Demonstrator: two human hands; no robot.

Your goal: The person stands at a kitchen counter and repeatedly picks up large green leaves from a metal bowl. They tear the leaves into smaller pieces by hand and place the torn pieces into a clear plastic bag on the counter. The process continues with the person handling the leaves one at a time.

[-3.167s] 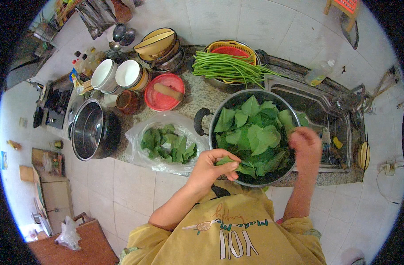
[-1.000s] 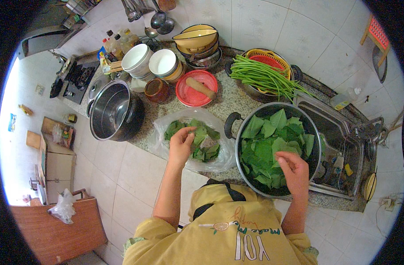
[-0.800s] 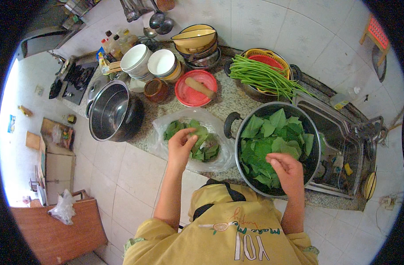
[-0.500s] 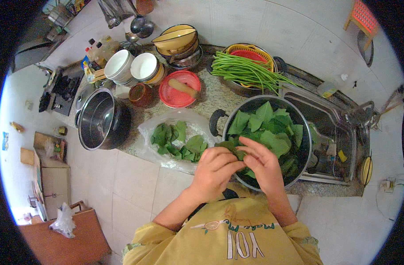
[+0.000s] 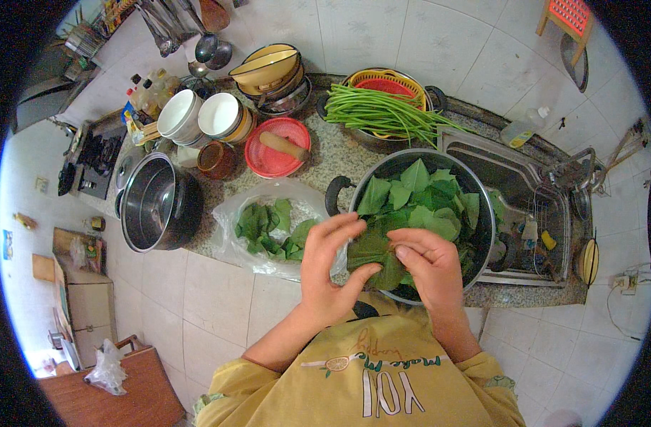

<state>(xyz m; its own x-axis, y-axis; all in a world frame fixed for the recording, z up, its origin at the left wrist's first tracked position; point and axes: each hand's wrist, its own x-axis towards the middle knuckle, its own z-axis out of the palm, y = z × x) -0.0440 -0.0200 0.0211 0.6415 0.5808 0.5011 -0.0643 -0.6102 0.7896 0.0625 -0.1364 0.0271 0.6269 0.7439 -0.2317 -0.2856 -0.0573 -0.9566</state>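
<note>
A broad green leaf [image 5: 374, 250] is pinched at its stem end between the thumb and fingers of my right hand [image 5: 432, 274], over the near left rim of a large dark pot [image 5: 492, 213]. Beside that leaf, my left hand [image 5: 329, 267] is spread open, its thumb tip close to the leaf's lower edge. Loose green leaves [image 5: 428, 206] fill much of the pot. Left of it, a clear plastic bag [image 5: 229, 203] lies opened out on the counter with more leaves [image 5: 265, 224] on it, partly hidden by my left hand.
Long green stems [image 5: 382, 110] lie across a yellow basket behind the pot. A metal sink [image 5: 532, 267] is at right. An empty black pot [image 5: 158, 206], stacked white bowls [image 5: 179, 114], a brown cup [image 5: 216, 160] and a red basket [image 5: 268, 164] with a wooden pestle stand leftward.
My left hand has opened and drawn slightly left, away from the right-hand fingers. The leaf now shows spread out between my hands. The whole view has shifted a little.
</note>
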